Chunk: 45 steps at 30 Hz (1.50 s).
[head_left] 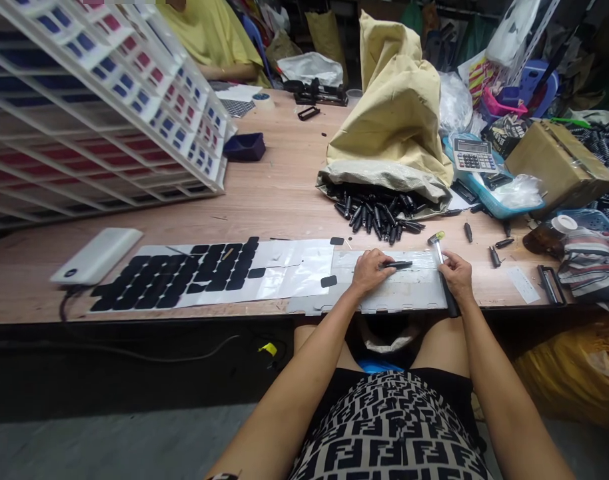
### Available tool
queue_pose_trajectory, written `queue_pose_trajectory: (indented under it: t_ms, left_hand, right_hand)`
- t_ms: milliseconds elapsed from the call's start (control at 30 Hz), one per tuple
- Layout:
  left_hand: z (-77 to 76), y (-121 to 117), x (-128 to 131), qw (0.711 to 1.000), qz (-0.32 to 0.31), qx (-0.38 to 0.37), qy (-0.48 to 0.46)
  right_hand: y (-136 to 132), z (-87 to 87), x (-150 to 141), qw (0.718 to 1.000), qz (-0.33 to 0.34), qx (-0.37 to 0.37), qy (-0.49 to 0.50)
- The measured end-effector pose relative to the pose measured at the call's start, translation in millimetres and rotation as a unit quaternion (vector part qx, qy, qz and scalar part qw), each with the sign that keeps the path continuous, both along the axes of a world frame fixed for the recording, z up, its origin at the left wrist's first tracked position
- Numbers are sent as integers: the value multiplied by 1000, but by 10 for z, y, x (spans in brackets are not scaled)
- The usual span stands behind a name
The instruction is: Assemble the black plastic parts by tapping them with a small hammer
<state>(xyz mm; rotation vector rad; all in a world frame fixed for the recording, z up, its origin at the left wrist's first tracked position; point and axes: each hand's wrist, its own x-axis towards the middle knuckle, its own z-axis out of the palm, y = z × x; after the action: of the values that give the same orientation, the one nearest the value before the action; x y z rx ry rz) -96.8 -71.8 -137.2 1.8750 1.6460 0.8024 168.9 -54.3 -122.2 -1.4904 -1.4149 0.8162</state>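
My left hand [370, 272] pinches one end of a slim black cylindrical piece [400, 265], which lies across a pale flat board [399, 300] at the table's front edge. In my right hand [456, 272] is a small hammer [438, 248], its yellowish head up and its black handle pointing down past the board's right end. Beyond both hands, a heap of similar black pieces [377, 217] spills from the mouth of a beige sack [389, 127]. To the left, white sheets [294, 270] carry rows of black rounded patches [149, 280].
A white plastic crate [217, 177] takes up the left side, with a white box-shaped device [97, 257] in front. On the right are a calculator [472, 157], a cardboard box [559, 160], a lidded jar [547, 237] and loose black pieces [494, 257]. Another person in yellow [219, 40] sits opposite.
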Motion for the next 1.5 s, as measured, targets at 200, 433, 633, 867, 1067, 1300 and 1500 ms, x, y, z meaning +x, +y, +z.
queue_pose_trajectory:
  t_ms: [200,433,633,867,1067,1300,1500]
  left_hand:
    - [90,-186,-67,997,-73,0,6]
    - [22,-965,-68,980,-182,76,36]
    - [38,-1172,-32,972,-201,88,85]
    - [200,-296,-261,994,64,79,-42]
    - [153,674,-530,953,299,-4,51]
    - [10,605,-668,953,298,-38,47]
    - [27,51,-493,958,286,-2,-30]
  right_hand:
    - [-34,20,-27,1000,-2,-6,4]
    - [-53,49,-25,1000,4,3,-18]
    - [-47,29,-20,1000,0,7,-31]
    - [-37,15,-19,999,2,8,-35]
    - [-56,13,-27,1000,-2,5,-30]
    - [-75,17,-31,1000,0,1,-25]
    - [-77,36,-42,1000,0,-2,-31]
